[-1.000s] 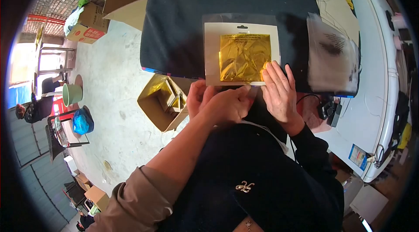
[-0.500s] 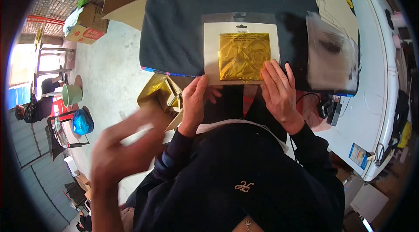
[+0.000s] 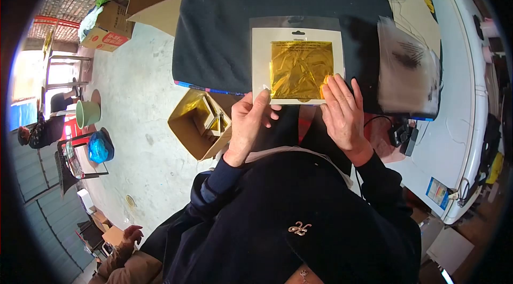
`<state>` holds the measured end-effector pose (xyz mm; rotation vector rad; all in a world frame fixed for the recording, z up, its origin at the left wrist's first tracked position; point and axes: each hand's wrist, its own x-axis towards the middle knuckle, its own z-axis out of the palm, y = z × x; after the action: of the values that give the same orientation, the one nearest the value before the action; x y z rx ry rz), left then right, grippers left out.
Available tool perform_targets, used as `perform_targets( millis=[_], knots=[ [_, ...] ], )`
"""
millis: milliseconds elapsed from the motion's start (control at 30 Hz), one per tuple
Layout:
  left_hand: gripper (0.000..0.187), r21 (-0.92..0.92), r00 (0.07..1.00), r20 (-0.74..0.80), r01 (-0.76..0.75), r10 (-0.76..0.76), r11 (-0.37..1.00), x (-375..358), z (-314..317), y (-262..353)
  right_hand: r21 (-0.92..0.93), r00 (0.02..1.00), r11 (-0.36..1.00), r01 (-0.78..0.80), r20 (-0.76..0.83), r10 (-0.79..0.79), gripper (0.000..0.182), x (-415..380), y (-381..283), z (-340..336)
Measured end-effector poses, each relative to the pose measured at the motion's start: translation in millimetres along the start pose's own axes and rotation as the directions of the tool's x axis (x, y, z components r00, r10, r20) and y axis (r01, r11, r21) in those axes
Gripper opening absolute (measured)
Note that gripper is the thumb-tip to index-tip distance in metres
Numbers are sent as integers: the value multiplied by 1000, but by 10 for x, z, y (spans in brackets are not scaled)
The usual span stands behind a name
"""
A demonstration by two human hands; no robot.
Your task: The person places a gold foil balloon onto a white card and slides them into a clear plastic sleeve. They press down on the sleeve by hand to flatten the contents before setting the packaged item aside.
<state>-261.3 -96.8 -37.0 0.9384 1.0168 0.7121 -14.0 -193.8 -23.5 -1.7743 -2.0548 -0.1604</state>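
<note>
A clear plastic sleeve with a white hang-hole card and a square gold foil sheet (image 3: 302, 70) lies at the front edge of a black cloth-covered table (image 3: 224, 32). My left hand (image 3: 250, 123) pinches the card's lower left corner, thumb on top and fingers partly beneath. My right hand (image 3: 343, 115) rests its outstretched fingers flat over the lower right edge, beside the foil's corner; its thumb is hidden. A small patch of gold shows at those fingertips.
Clear plastic sleeves (image 3: 407, 70) lie stacked at the table's right. A cardboard box (image 3: 200, 142) with gold lining stands on the floor at left. Another person's hand (image 3: 131, 236) shows at lower left. A white appliance (image 3: 465, 97) borders the right side.
The other person's blurred hand has withdrawn from beside my left arm to the lower left. My left thumb has moved up onto the card's corner. The foil looks flatter.
</note>
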Motion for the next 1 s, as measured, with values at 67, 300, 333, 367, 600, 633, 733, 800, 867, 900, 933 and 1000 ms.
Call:
perform_targets(
  millis=[67,300,333,367,600,633,733,800,867,900,933,1000],
  knots=[
    [33,-12,1000,-3,4,-4,1000,5,8,-3,2,1000,1000,-1,-1,1,52,0,2,1],
    [27,0,997,-50,61,-61,998,-36,36,22,11,1000,1000,1,10,-1,51,20,5,-32],
    [24,12,994,-87,61,-59,998,-79,49,39,9,1000,1000,1,9,-1,50,37,10,-43],
    [22,23,991,-124,57,-54,998,-105,62,53,12,1000,1000,2,0,-2,49,45,23,-36],
    [27,828,530,120,-520,840,209,-228,44,39,5,999,1000,-4,-36,5,45,70,-2,-20],
    [43,828,528,195,-540,827,149,-264,82,48,4,999,1000,-2,-40,2,45,65,0,-16],
    [52,799,525,474,-594,707,-94,-277,149,69,8,1000,1000,-8,-16,8,45,71,-10,-53],
    [52,804,528,497,-579,689,-137,-224,199,73,15,1000,1000,-7,-13,7,46,69,-8,-59],
    [51,818,525,472,-561,708,-130,-167,229,88,12,1000,1000,-6,-15,6,46,67,4,-49],
    [49,834,533,447,-538,718,-120,-127,243,125,8,1000,1000,-6,-16,6,46,60,5,-35],
    [49,843,547,443,-524,710,-122,-97,265,166,5,1000,1000,-4,-17,4,47,54,2,-24],
    [49,859,570,434,-494,697,-131,-13,331,265,23,1000,1000,-4,-24,4,47,51,10,-15]
  ],
)
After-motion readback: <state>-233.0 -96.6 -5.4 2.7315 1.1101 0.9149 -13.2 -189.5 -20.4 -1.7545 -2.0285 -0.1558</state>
